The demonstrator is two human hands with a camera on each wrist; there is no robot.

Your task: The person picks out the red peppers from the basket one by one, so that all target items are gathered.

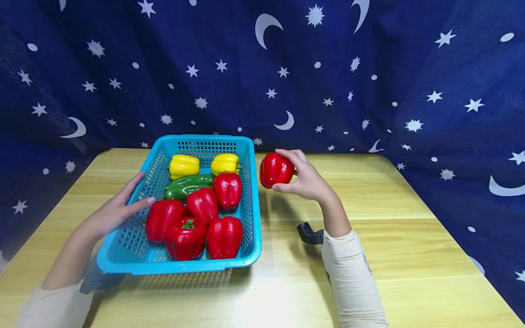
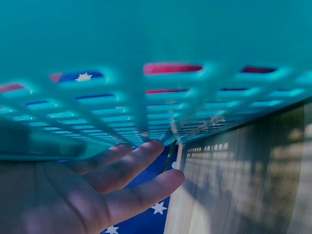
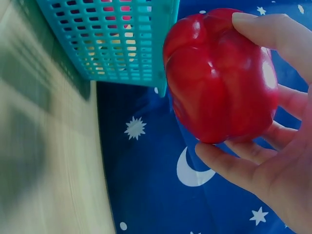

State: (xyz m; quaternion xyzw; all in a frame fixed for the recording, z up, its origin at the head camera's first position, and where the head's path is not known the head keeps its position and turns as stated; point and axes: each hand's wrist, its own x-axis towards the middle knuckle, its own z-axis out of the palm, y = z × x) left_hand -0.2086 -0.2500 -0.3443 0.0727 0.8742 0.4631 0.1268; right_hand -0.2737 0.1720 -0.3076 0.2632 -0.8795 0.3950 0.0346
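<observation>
So the right hand (image 1: 305, 177) is pinching a red bell pepper (image 1: 274, 172) between thumb and fingertips, up off the table (image 1: 393, 255). Just left of that grip sits a blue basket (image 1: 256, 228), with five other red peppers (image 1: 224, 237), two yellow peppers (image 1: 184, 166) and some green ones (image 1: 186, 191) inside. The left hand (image 1: 110, 216) is gripping its far side, thumb hooked over the rim, fingers along the outer wall.
</observation>
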